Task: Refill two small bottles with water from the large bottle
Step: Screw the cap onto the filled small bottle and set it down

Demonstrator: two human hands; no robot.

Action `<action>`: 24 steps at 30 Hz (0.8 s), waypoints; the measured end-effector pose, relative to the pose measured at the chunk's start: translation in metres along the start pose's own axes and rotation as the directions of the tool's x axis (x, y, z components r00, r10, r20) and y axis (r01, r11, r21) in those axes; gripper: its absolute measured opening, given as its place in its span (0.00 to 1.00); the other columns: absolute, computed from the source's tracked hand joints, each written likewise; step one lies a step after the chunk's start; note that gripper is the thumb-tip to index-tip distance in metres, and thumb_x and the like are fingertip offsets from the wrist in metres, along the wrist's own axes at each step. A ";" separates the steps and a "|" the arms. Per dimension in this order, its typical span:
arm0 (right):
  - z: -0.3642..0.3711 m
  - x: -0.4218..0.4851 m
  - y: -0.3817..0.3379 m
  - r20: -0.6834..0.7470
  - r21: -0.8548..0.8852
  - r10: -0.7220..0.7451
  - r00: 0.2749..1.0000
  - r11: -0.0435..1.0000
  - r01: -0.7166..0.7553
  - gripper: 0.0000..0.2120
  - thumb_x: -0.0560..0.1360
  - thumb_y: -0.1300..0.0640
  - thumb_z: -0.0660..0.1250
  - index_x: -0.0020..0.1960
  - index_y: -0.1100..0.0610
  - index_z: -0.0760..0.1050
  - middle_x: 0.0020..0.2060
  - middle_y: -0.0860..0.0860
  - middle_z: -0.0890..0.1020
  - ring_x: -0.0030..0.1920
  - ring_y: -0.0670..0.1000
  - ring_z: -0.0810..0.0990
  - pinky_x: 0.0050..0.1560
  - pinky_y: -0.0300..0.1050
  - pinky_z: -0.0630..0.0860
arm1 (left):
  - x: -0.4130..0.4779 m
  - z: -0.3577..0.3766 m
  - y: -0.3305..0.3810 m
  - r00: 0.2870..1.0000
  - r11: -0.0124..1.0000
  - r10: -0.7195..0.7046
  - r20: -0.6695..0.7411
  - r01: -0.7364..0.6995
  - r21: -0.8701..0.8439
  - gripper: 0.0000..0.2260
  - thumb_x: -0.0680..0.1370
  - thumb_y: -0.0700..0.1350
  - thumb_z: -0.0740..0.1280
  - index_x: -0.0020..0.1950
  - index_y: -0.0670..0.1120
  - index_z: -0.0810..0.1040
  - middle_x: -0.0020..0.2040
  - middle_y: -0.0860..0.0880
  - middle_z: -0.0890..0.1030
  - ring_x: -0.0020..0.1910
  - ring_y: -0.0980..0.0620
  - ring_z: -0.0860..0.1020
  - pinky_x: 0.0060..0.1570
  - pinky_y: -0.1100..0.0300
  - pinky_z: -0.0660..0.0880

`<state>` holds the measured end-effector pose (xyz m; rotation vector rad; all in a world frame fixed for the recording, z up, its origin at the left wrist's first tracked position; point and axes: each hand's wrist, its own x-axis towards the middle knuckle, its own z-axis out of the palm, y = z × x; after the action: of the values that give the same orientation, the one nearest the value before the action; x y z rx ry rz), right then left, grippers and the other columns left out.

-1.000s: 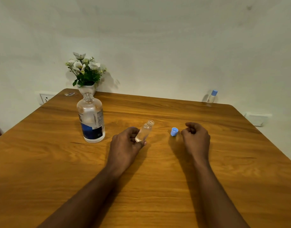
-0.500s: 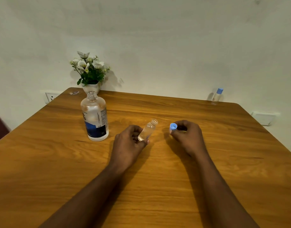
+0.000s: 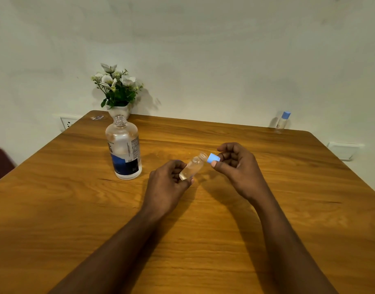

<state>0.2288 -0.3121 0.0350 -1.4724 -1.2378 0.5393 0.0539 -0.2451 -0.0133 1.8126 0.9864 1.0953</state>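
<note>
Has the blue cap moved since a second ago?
Yes. The blue cap has left the table, pinched by the right hand, and sits nearer the large bottle, at the mouth of the small bottle.

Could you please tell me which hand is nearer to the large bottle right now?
Left. The left hand, holding the small bottle, is just right of the large bottle; the right hand, pinching the blue cap, is farther right.

Looks like a plain room at home. Wooden table (image 3: pixel 55 209) against a white wall (image 3: pixel 203 56), flower vase (image 3: pixel 118 98) and wall socket (image 3: pixel 67 123) out past the left hand (image 3: pixel 167 183).
</note>
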 end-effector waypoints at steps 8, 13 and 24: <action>-0.002 -0.002 -0.004 -0.006 0.022 -0.098 0.995 0.995 0.098 0.13 0.73 0.65 0.71 0.55 0.53 0.82 0.47 0.48 0.83 0.44 0.39 0.80 0.43 0.32 0.75 | -0.001 -0.001 0.001 0.999 0.999 0.041 -0.003 -0.041 0.026 0.19 0.67 0.40 0.77 0.45 0.62 0.75 0.42 0.60 0.82 0.41 0.64 0.81 0.45 0.59 0.80; -0.001 -0.002 -0.005 -0.012 0.043 -0.097 0.995 0.994 0.097 0.16 0.72 0.65 0.72 0.58 0.54 0.80 0.47 0.44 0.82 0.45 0.37 0.80 0.44 0.32 0.76 | -0.002 -0.001 0.003 0.998 0.996 0.064 0.009 -0.064 0.065 0.19 0.67 0.40 0.77 0.43 0.64 0.75 0.41 0.64 0.81 0.41 0.65 0.80 0.46 0.59 0.80; 0.000 -0.004 -0.005 -0.022 0.029 -0.070 0.997 0.997 0.071 0.14 0.70 0.62 0.75 0.53 0.51 0.81 0.47 0.47 0.85 0.48 0.47 0.83 0.48 0.40 0.81 | -0.002 -0.002 0.003 0.995 0.983 0.099 0.025 -0.102 0.150 0.17 0.68 0.42 0.76 0.55 0.50 0.80 0.41 0.66 0.78 0.44 0.68 0.78 0.45 0.70 0.76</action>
<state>0.2256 -0.3161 0.0383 -1.4014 -1.2557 0.4920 0.0524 -0.2475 -0.0106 2.0102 1.0004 1.0888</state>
